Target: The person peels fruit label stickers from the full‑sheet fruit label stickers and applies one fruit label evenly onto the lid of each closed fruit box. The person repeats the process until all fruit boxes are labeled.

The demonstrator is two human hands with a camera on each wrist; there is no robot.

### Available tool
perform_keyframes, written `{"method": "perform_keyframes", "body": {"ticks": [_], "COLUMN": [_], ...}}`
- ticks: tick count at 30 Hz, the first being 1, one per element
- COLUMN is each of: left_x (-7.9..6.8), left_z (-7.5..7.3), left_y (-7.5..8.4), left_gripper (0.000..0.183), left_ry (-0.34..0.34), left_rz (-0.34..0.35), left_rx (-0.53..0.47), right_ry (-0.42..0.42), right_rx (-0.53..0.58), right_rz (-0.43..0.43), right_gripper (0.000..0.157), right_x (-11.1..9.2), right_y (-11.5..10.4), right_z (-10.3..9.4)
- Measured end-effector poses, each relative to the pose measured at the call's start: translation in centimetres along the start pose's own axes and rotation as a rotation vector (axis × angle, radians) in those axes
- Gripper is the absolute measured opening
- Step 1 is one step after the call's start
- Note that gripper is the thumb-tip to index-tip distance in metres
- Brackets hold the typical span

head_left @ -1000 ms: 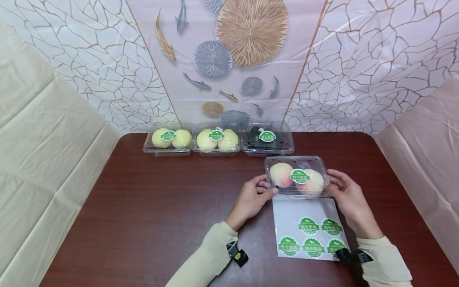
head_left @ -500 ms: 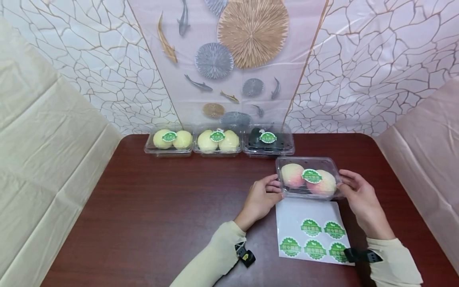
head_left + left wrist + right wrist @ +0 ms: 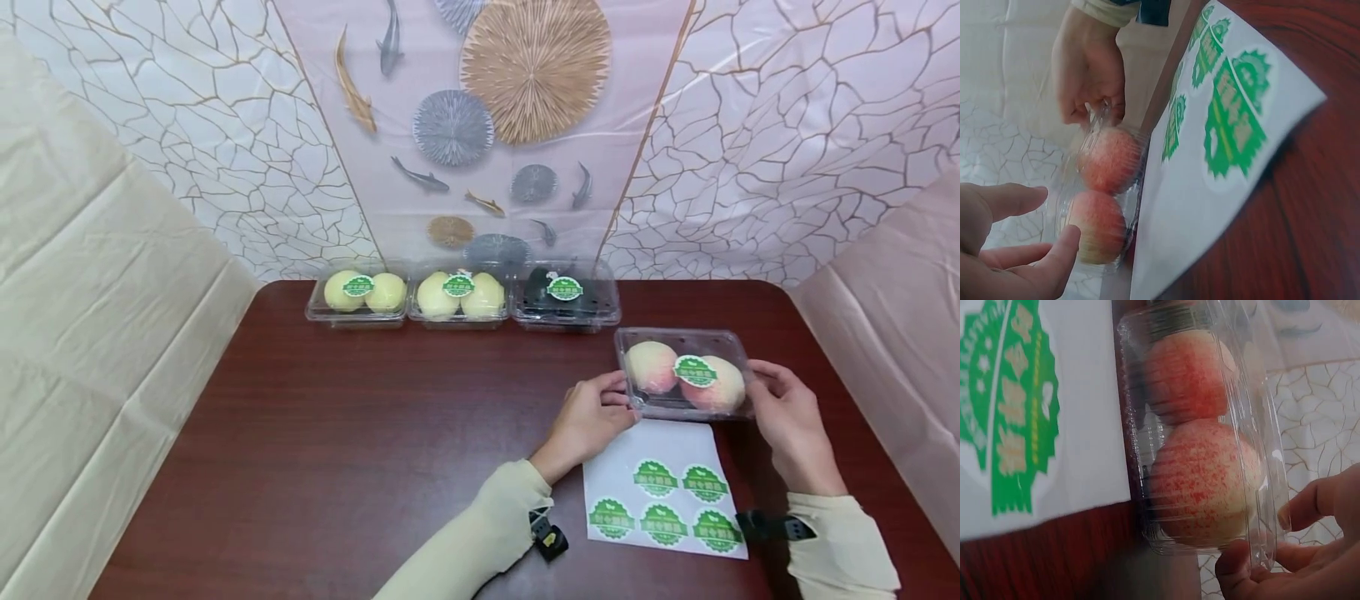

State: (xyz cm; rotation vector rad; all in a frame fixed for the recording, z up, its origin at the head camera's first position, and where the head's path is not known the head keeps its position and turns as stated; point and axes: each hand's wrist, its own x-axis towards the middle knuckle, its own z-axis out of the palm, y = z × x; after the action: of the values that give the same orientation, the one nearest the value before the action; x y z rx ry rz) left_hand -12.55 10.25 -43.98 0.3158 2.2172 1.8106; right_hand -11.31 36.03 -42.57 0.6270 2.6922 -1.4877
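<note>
A clear plastic box (image 3: 684, 407) with two pink-and-cream peaches (image 3: 651, 367) and a green round label (image 3: 695, 372) on its lid is between both hands, above the sticker sheet's far edge. My left hand (image 3: 592, 417) holds its left front corner, thumb in front and fingers along the side. In the left wrist view, that hand's thumb and fingers are spread at the box's near end. My right hand (image 3: 795, 425) grips the right end; the right wrist view has its thumb and fingers pinching the rim (image 3: 1263, 556).
The white sheet (image 3: 600, 475) with several green stickers (image 3: 663, 523) lies in front of the box. Three labelled boxes line the table's back edge: two with pale yellow fruit (image 3: 345, 292) (image 3: 438, 296) and one with dark contents (image 3: 536, 287). Patterned cloth (image 3: 675, 208) hangs behind.
Both hands have carried the box of peaches to the right across the table, past the sheet's right side. The row of boxes at the back stays put.
</note>
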Motion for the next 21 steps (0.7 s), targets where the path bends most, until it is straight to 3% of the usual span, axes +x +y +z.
{"method": "perform_keyframes", "body": {"ticks": [2, 4, 9, 11, 15, 21], "left_x": [0.3, 0.6, 1.3, 1.5, 1.1, -1.4], "left_z": [0.5, 0.8, 1.0, 0.9, 0.2, -1.2], "left_y": [0.3, 0.4, 0.3, 0.0, -0.5, -0.8], "left_gripper": [0.06, 0.063, 0.073, 0.076, 0.071, 0.047], "left_ry": [-0.015, -0.03, -0.058, -0.07, -0.102, -0.203], "left_rz": [-0.016, -0.024, 0.004, 0.019, 0.045, 0.144], "left_rx": [0.027, 0.052, 0.112, 0.154, 0.296, 0.653], "right_ry": [0.021, 0.045, 0.061, 0.04, 0.039, 0.01], "right_rx": [-0.04, -0.11, -0.341, -0.409, -0.487, -0.498], "right_rz": [-0.027, -0.124, -0.331, -0.343, -0.363, -0.35], "right_gripper": [0.061, 0.063, 0.093, 0.106, 0.109, 0.112], "right_x": [0.0, -0.1, -0.4, -0.4, 0.2, 1.9], "right_y": [-0.1, -0.4, -1.2, -1.4, -1.7, -1.9], "right_z": [0.0, 0.2, 1.4, 1.8, 2.1, 1.6]}}
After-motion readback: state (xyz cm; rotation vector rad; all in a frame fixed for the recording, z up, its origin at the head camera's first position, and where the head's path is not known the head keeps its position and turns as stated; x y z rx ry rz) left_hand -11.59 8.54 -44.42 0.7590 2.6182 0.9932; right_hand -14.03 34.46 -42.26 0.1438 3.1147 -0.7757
